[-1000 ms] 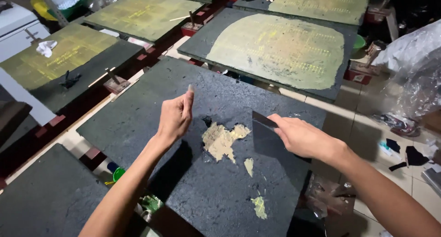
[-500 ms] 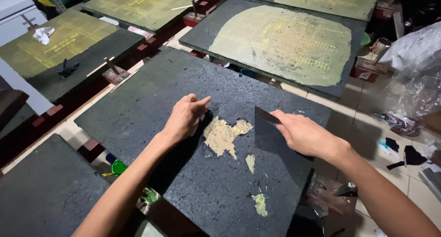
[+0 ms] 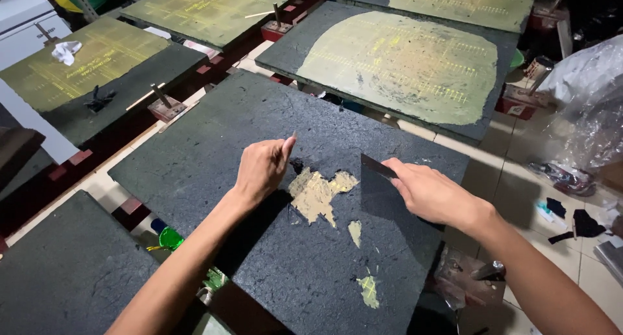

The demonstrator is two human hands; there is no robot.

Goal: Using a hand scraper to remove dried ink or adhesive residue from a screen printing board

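Note:
A dark, rough-coated square board (image 3: 214, 147) lies in front of me, with a bare yellowish patch (image 3: 316, 192) scraped into its coating and two smaller bare spots (image 3: 368, 289) nearer me. My right hand (image 3: 431, 192) grips a flat dark scraper blade (image 3: 376, 167), whose edge sits just right of the patch. My left hand (image 3: 263, 168) rests on the board at the patch's left edge, fingers pinched together at a lifted bit of black coating (image 3: 296, 166).
More boards surround this one: a yellow-green stained one (image 3: 409, 62) behind, two olive ones (image 3: 97, 62) at the left and back, a dark one (image 3: 58, 276) at the lower left. Clear plastic sheeting (image 3: 584, 108) and small items lie on the tiled floor (image 3: 519, 198) at the right.
My left hand went from raised with fingers spread to down on the board, then shifted to pinch the coating at the patch's edge. My right hand with the scraper stayed nearly in place.

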